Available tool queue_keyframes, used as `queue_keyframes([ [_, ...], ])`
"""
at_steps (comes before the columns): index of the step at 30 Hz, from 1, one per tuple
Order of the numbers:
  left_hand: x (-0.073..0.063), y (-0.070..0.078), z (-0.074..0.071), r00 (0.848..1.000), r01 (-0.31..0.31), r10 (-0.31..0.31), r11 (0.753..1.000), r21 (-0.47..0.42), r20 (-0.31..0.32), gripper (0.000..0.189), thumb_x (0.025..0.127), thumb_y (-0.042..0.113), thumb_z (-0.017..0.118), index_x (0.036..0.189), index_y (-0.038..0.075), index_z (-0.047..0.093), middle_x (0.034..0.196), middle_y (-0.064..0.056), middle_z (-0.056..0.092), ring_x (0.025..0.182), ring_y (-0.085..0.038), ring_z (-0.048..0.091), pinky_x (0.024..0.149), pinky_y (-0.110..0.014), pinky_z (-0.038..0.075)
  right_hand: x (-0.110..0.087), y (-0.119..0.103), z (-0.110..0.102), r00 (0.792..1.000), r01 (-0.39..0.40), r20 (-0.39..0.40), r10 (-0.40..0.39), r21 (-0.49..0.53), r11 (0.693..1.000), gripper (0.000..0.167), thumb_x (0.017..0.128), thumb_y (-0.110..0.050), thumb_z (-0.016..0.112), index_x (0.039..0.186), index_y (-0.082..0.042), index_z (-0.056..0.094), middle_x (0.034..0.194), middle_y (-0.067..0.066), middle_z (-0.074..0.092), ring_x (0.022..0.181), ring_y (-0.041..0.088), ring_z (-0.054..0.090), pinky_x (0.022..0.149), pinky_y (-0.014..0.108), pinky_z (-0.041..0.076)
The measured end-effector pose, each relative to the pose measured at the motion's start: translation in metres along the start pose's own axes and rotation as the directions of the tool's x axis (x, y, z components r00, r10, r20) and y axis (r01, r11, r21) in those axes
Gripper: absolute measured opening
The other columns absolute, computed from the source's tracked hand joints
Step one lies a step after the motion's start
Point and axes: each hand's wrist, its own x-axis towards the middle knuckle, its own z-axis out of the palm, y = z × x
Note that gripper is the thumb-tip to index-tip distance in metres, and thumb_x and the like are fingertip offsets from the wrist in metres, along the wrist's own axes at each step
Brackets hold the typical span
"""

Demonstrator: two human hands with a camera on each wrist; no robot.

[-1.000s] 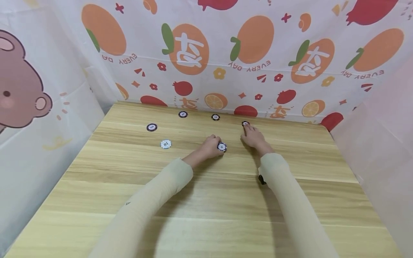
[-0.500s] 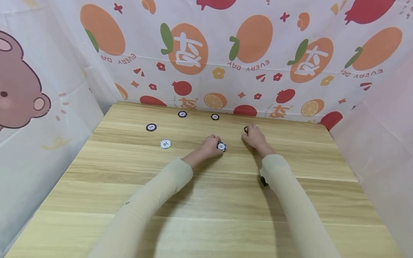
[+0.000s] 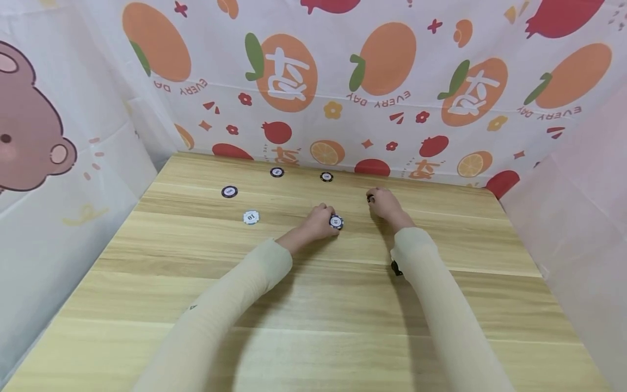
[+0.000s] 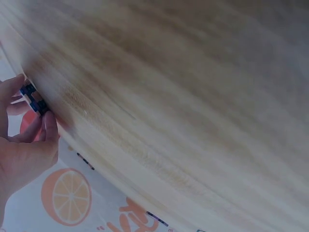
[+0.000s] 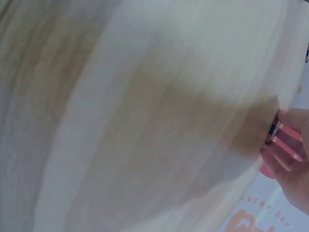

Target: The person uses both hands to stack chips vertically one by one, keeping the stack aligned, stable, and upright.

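My left hand (image 3: pixel 317 222) grips a short stack of poker chips (image 3: pixel 336 221) by its sides on the wooden table; a "10" shows on the top one. The left wrist view shows the blue-patterned rim of the stack (image 4: pixel 34 100) between thumb and fingers. Farther right, my right hand (image 3: pixel 385 203) pinches a dark poker chip (image 3: pixel 370 198), mostly covered by the fingers in the head view. Its edge also shows as a thin dark chip (image 5: pixel 273 129) between thumb and fingertips in the right wrist view.
Loose chips lie left of my hands: a white "10" chip (image 3: pixel 251 217), a dark chip (image 3: pixel 229 191), another dark chip (image 3: pixel 277 172) and a black one (image 3: pixel 326 177) near the back edge. A fruit-print curtain (image 3: pixel 343 71) hangs behind the table (image 3: pixel 323 326).
The right hand has drawn the dark chip from near the back edge slightly toward me, and its fingers have closed round it. The left hand and its stack have stayed put.
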Motion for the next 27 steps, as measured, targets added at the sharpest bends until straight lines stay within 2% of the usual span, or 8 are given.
queue_keyframes([
  [5, -0.0003, 0.0005, -0.0016, 1.0, -0.001, 0.001, 1.0, -0.003, 0.002, 0.048, 0.076, 0.021, 0.074, 0.115, -0.001, 0.055, 0.108, -0.014, 0.049, 0.098, -0.025, 0.047, 0.085, -0.032, 0.042, -0.0006, -0.0001, -0.0038, 0.999, 0.047, -0.013, -0.047, 0.013, 0.999, 0.026, 0.084, 0.0, 0.051, 0.107, 0.006, 0.062, 0.106, 0.024, 0.055, 0.096, 0.035, 0.054, 0.085, 0.044, 0.042],
  [11, -0.0016, 0.0011, -0.0029, 1.0, 0.001, -0.001, 1.0, -0.005, 0.009, 0.046, 0.077, 0.021, 0.074, 0.113, 0.0, 0.056, 0.106, -0.014, 0.049, 0.096, -0.025, 0.048, 0.083, -0.032, 0.043, -0.004, 0.0, -0.0064, 0.998, 0.06, 0.003, -0.06, 0.044, 0.997, 0.027, 0.083, -0.002, 0.052, 0.107, 0.004, 0.063, 0.107, 0.023, 0.055, 0.095, 0.033, 0.054, 0.085, 0.043, 0.042],
  [17, -0.002, 0.0017, -0.0027, 1.0, 0.0, 0.0, 1.0, 0.017, 0.014, 0.048, 0.077, 0.023, 0.074, 0.114, -0.001, 0.055, 0.107, -0.014, 0.049, 0.097, -0.025, 0.048, 0.085, -0.032, 0.042, -0.0062, -0.0019, -0.0078, 0.998, 0.056, 0.036, -0.059, 0.08, 0.995, 0.031, 0.079, -0.005, 0.058, 0.109, 0.0, 0.064, 0.111, 0.021, 0.052, 0.093, 0.03, 0.05, 0.086, 0.042, 0.041],
  [27, 0.0005, 0.0018, -0.0024, 1.0, 0.007, -0.007, 0.999, 0.032, 0.015, 0.05, 0.079, 0.029, 0.073, 0.116, 0.0, 0.055, 0.109, -0.014, 0.049, 0.098, -0.025, 0.048, 0.084, -0.032, 0.043, -0.0084, -0.0054, -0.0057, 0.994, 0.103, 0.036, -0.106, 0.083, 0.991, 0.025, 0.079, -0.005, 0.063, 0.104, -0.004, 0.066, 0.104, 0.016, 0.052, 0.093, 0.028, 0.048, 0.086, 0.041, 0.041],
])
